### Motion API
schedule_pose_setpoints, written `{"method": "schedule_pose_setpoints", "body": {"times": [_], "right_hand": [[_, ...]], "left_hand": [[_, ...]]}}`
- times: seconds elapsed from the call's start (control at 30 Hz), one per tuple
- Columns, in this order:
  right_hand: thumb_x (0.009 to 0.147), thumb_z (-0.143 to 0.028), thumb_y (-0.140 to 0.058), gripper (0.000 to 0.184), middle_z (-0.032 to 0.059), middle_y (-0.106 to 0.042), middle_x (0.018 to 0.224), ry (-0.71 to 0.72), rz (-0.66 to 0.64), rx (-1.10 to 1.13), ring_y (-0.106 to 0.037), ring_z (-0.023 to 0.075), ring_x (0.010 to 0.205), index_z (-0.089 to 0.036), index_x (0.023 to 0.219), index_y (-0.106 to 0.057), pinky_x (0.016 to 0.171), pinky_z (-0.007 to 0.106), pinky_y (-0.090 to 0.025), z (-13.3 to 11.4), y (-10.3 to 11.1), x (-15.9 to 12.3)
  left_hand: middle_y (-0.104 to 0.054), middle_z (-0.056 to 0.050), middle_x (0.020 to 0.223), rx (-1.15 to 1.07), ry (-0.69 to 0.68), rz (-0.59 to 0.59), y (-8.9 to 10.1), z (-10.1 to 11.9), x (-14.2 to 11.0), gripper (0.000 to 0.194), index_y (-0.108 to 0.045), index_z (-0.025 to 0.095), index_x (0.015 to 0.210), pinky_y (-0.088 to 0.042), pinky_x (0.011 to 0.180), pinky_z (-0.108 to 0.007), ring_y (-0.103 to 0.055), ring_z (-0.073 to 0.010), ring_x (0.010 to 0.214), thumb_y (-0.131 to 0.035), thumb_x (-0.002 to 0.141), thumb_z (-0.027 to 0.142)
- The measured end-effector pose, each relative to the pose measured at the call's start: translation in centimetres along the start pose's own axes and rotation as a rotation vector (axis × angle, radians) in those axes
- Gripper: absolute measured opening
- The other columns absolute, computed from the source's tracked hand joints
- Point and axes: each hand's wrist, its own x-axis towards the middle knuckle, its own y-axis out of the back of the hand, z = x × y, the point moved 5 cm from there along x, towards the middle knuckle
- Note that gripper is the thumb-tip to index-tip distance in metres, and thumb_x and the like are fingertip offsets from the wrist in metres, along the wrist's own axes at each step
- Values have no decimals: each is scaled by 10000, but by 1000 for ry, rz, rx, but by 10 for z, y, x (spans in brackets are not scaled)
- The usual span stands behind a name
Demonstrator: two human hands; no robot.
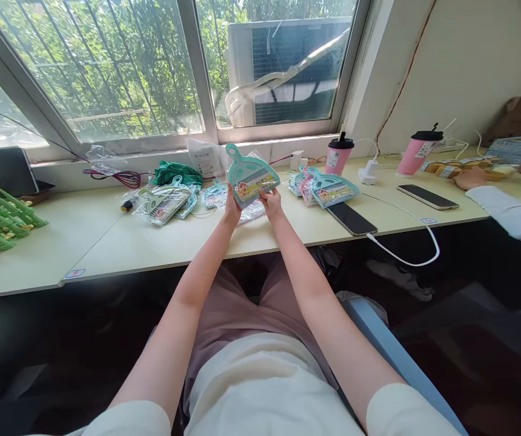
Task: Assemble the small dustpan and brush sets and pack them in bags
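Note:
Between both hands I hold up a mint-green mini dustpan set (252, 179) with a printed label, its looped handle pointing up. My left hand (232, 206) grips its lower left side, and my right hand (270, 201) pinches its lower right edge. Clear plastic packaging (250, 212) lies on the table just behind and below it. To the left, more bagged dustpan sets (167, 203) are heaped together. At the right, several similar sets (331, 189) lie stacked, the top one mint green, partly over a black phone (352, 218).
A pale table (92, 233) runs under the window. Two pink cups (338, 158) stand behind, with a charger (368, 172) and white cable. Green plastic stalks (1, 221) sit far left. Another person's sleeved arm (510, 212) reaches over yellow items at the right, near a second phone (428, 197).

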Motion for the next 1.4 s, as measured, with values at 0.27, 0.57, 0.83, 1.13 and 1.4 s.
{"method": "schedule_pose_setpoints", "body": {"times": [0.27, 0.57, 0.83, 1.13, 1.4], "right_hand": [[746, -39, -706, 394, -14, -766, 1000, 29, 39, -8, -765, 167, 1070, -252, 1065, -619, 1057, 389, -633, -2, 3, 0], [833, -12, -644, 374, -25, -772, 934, -20, 57, 25, -774, 137, 962, -222, 1140, -673, 973, 288, -647, -9, 6, -12], [847, -11, -610, 373, -4, -775, 1005, -32, 79, 17, -778, 141, 982, -211, 1152, -691, 1033, 345, -633, -8, 7, -10], [841, -31, -644, 298, -23, -766, 966, 3, 43, 29, -772, 142, 964, -215, 1070, -694, 1011, 371, -642, -6, 11, -3], [881, -80, -675, 237, -2, -788, 980, 18, 51, 25, -771, 131, 933, -217, 1071, -707, 972, 284, -642, -7, 11, -5]], "left_hand": [[-785, -125, 1278, 121, 6, -53, 3, -5, 1, 434, -711, 174, 1243, -616, 1065, -446, -725, -304, 1278, -632, 994, 521], [-811, -62, 1005, 383, -115, 34, 17, -11, 15, 279, -720, 186, 1011, -601, 842, -305, -778, -243, 1024, -806, 805, 353], [-809, -77, 1031, 482, -126, -2, 11, -5, 6, 348, -738, 197, 1050, -618, 873, -356, -770, -268, 1048, -844, 796, 410], [-809, -122, 1124, 477, -101, -7, 11, -9, 8, 373, -708, 178, 1112, -653, 856, -390, -767, -285, 1041, -839, 815, 361], [-807, -119, 1092, 486, -110, -12, 12, -8, 5, 374, -707, 171, 1090, -639, 917, -420, -769, -310, 1081, -861, 801, 352]]}}
